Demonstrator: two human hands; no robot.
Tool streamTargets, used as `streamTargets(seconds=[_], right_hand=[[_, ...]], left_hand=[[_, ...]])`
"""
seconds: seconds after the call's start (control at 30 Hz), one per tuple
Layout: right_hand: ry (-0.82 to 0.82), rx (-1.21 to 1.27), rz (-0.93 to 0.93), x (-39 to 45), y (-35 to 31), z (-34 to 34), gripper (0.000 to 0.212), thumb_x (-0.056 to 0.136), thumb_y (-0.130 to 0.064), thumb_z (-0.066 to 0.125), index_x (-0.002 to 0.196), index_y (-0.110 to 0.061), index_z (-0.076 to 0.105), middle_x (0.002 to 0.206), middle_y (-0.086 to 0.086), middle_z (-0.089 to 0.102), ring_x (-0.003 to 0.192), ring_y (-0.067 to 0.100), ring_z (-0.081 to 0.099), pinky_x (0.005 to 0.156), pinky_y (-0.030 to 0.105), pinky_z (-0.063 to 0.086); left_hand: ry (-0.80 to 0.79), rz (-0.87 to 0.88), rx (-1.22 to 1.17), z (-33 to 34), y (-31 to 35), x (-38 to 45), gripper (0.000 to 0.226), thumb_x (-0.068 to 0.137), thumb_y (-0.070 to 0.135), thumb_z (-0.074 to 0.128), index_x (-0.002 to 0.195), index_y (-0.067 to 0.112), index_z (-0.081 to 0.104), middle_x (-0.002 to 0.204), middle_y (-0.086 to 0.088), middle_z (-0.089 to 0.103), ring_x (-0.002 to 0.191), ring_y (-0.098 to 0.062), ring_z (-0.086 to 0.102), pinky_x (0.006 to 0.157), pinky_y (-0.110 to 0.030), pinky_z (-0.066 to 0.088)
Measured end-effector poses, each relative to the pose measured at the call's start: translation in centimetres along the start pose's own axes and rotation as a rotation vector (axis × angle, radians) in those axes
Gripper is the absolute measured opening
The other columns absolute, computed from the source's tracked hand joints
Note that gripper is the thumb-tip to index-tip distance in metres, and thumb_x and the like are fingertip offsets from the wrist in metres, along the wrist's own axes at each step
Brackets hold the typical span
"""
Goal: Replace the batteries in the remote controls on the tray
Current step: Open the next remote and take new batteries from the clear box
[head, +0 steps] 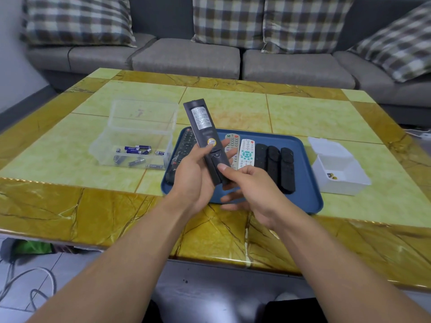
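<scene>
Head view showed a long black remote (205,138) held face-down above the near-left part of the blue tray (310,183), label and yellow sticker up. Left hand (193,180) gripped it: thumb over the back just below the sticker, fingers (227,143) curled round the far edge. Right hand (247,187) had its thumb pressed on the battery cover (218,163) near the remote's lower end; other fingers were loosely spread beneath, blurred, apparently holding nothing.

Judgement: rigid plastic shell, light, smooth, so somewhat slippery. Best held by the long edges mid-body, leaving the cover free to slide. The cover tab looks like the fragile part; push along it, don't pry.

Beyond the fingers, six more remotes lay on the tray. Left of the left hand sat a clear box (137,136) with loose batteries (137,153); right of the right hand, a white box (338,166) with a couple of small items, too small to tell.
</scene>
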State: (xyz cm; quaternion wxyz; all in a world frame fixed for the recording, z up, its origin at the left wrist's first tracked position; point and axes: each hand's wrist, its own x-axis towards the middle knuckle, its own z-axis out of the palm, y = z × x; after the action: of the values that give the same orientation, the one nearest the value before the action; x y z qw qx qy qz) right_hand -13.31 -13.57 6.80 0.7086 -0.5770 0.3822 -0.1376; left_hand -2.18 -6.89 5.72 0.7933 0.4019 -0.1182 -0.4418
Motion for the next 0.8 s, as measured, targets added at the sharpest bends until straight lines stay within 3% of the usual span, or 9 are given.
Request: streamTargets(seconds=[0.07, 0.17, 0.23, 0.3, 0.4, 0.57, 0.7, 0.8], right_hand=[[0.015, 0.081, 0.022, -0.1, 0.1, 0.4, 0.039, 0.083, -0.037, 0.079, 0.097, -0.012, 0.052, 0.092, 0.009, 0.070, 0.069, 0.023, 0.071, 0.059, 0.042, 0.061], [0.011, 0.162, 0.041, -0.2, 0.1, 0.6, 0.038, 0.082, -0.033, 0.081, 0.102, -0.006, 0.062, 0.094, 0.008, 0.071, 0.072, 0.020, 0.072, 0.057, 0.037, 0.059], [-0.006, 0.173, 0.055, -0.3, -0.1, 0.7, 0.036, 0.084, -0.031, 0.079, 0.106, -0.004, 0.070, 0.093, 0.007, 0.072, 0.073, 0.019, 0.071, 0.057, 0.034, 0.058], [-0.012, 0.189, 0.065, -0.3, -0.1, 0.8, 0.032, 0.085, -0.031, 0.078, 0.105, -0.006, 0.073, 0.092, 0.007, 0.071, 0.072, 0.018, 0.070, 0.057, 0.033, 0.059], [-0.021, 0.227, 0.095, -0.4, 0.0, 1.2, 0.028, 0.085, -0.031, 0.078, 0.102, -0.009, 0.073, 0.091, 0.008, 0.071, 0.071, 0.017, 0.069, 0.055, 0.032, 0.058], [-0.055, 0.349, 0.128, -0.5, 0.1, 1.6, 0.014, 0.087, -0.025, 0.076, 0.092, -0.012, 0.073, 0.089, 0.011, 0.072, 0.066, 0.017, 0.068, 0.053, 0.027, 0.057], [-0.090, 0.441, 0.146, -0.6, 0.0, 1.7, 0.007, 0.089, -0.016, 0.073, 0.087, -0.010, 0.071, 0.084, 0.011, 0.072, 0.062, 0.016, 0.069, 0.052, 0.022, 0.057], [-0.064, 0.420, 0.132, -0.4, 0.2, 1.9, 0.010, 0.086, -0.021, 0.076, 0.090, -0.012, 0.072, 0.089, 0.009, 0.071, 0.065, 0.015, 0.067, 0.049, 0.021, 0.055]], left_hand=[[-0.021, 0.004, 0.003, 0.2, 0.0, -0.2, 0.039, 0.106, 0.023, 0.039, 0.142, 0.010, 0.048, 0.133, -0.013, 0.067, 0.123, -0.030, 0.065, 0.084, -0.040, 0.058], [-0.016, 0.014, 0.030, 0.3, 0.0, -0.3, 0.036, 0.108, 0.028, 0.033, 0.126, 0.012, 0.060, 0.133, -0.015, 0.066, 0.127, -0.029, 0.062, 0.100, -0.048, 0.051], [0.001, 0.026, 0.091, 0.3, -0.2, -0.3, 0.045, 0.110, 0.035, 0.027, 0.125, 0.012, 0.062, 0.131, -0.012, 0.068, 0.127, -0.025, 0.062, 0.107, -0.048, 0.046], [0.023, 0.039, 0.150, 0.2, -0.4, -0.3, 0.052, 0.110, 0.039, 0.025, 0.131, 0.007, 0.060, 0.129, -0.010, 0.069, 0.125, -0.022, 0.064, 0.103, -0.045, 0.050], [0.068, 0.053, 0.190, 0.2, -0.7, -0.3, 0.054, 0.111, 0.036, 0.025, 0.134, -0.002, 0.056, 0.127, -0.015, 0.070, 0.119, -0.020, 0.067, 0.084, -0.036, 0.061], [0.092, 0.132, 0.226, 0.5, -0.8, -0.5, 0.037, 0.111, 0.028, 0.032, 0.126, 0.005, 0.057, 0.116, -0.011, 0.074, 0.103, -0.017, 0.074, 0.074, -0.036, 0.061], [0.087, 0.205, 0.248, 0.5, -0.4, -0.3, 0.029, 0.111, 0.027, 0.032, 0.113, 0.018, 0.060, 0.125, -0.010, 0.071, 0.114, -0.019, 0.070, 0.096, -0.048, 0.056], [0.074, 0.219, 0.227, 0.4, -0.4, -0.1, 0.030, 0.111, 0.026, 0.030, 0.110, 0.019, 0.059, 0.128, -0.012, 0.070, 0.116, -0.020, 0.068, 0.100, -0.049, 0.053]])
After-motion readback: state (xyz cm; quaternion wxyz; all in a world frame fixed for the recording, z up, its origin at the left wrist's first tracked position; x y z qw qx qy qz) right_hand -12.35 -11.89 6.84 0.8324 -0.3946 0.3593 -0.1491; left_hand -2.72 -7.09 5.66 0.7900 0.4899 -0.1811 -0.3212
